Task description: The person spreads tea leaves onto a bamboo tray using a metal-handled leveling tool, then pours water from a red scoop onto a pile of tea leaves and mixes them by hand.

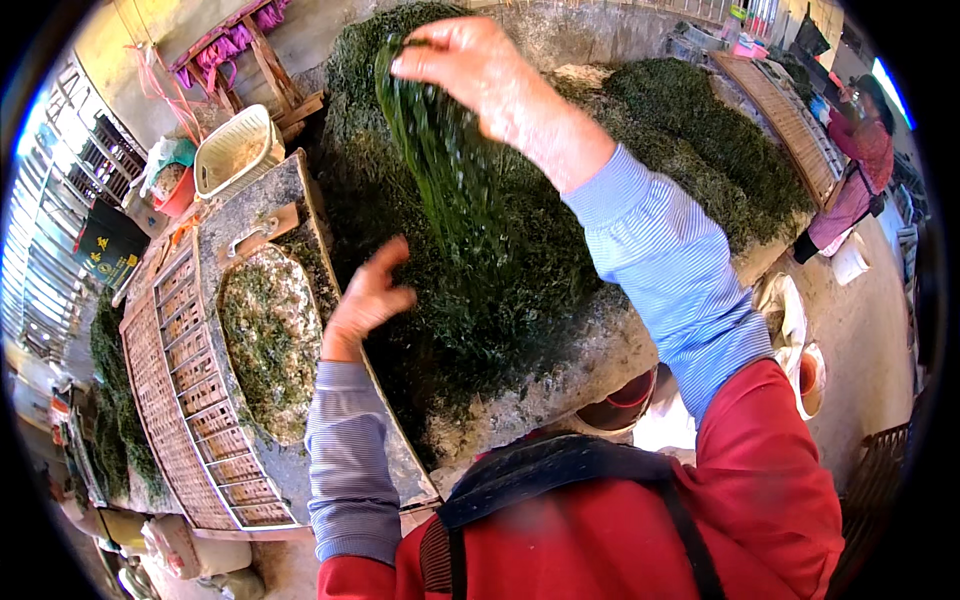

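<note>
My right hand point(480, 82) is raised at the top middle, its fingers pinched on a hanging bunch of wet green seaweed strands point(442, 180). The bunch droops over a large dark heap of seaweed point(487, 322) on a stone-like slab. Lower and to the left, my left hand point(371, 292) is blurred, with thumb and fingers apart and nothing in it. It hovers by the edge of a grey board point(217, 195). On that board, seaweed scraps point(266, 337) cover a rounded patch, and a wooden piece with a pale handle point(259, 234) lies above them.
A woven bamboo screen point(146, 390) and a metal frame with crossbars point(206, 409) lie left of the scraps. Beyond stand a cream plastic basket point(238, 154) and a red tub point(176, 193). Another person point(862, 165) works at the far right, near a white bucket point(851, 259).
</note>
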Tool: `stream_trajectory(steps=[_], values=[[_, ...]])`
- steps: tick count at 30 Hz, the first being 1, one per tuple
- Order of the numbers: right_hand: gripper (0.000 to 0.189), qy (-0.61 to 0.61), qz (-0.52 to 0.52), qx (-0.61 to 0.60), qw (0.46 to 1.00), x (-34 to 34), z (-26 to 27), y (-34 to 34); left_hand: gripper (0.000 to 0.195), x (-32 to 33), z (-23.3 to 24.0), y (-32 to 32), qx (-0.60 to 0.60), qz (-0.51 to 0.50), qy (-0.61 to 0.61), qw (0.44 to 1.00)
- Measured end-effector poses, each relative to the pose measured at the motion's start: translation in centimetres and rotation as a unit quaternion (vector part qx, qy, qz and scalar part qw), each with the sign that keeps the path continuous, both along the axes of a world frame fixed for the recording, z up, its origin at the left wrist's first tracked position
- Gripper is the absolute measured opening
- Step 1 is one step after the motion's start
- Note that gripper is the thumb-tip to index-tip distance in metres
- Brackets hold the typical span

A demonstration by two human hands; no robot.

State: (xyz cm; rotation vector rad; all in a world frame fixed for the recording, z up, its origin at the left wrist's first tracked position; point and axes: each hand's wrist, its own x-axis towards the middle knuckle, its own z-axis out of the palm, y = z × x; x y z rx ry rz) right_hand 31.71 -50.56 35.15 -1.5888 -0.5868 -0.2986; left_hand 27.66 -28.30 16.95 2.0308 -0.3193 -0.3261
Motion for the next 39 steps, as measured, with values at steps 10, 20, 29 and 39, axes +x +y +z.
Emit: stream_trajectory(steps=[10, 20, 29, 39], values=[[0.020, 0.101, 0.066, 0.280, 0.952, 6.6, -3.7, -2.7, 0.022, -0.4, 1.6, -8.8, -0.295, -0.030, -0.035, 0.954], [0.030, 0.339, -0.113, 0.355, 0.864, 8.0, -17.2, -10.8, 0.031, -0.2, -3.4, -7.6, -0.057, 0.017, 0.104, 0.993], [0.021, 0.246, 0.114, 0.359, 0.893, 5.0, -2.8, -8.0, 0.029, -1.7, -9.9, -9.2, 0.044, 0.088, 0.154, 0.983], [0.026, -0.087, 0.484, 0.305, 0.815, 3.3, 4.2, -5.2, 0.095, 0.6, 9.0, -7.1, -0.236, -0.007, -0.180, 0.955]])
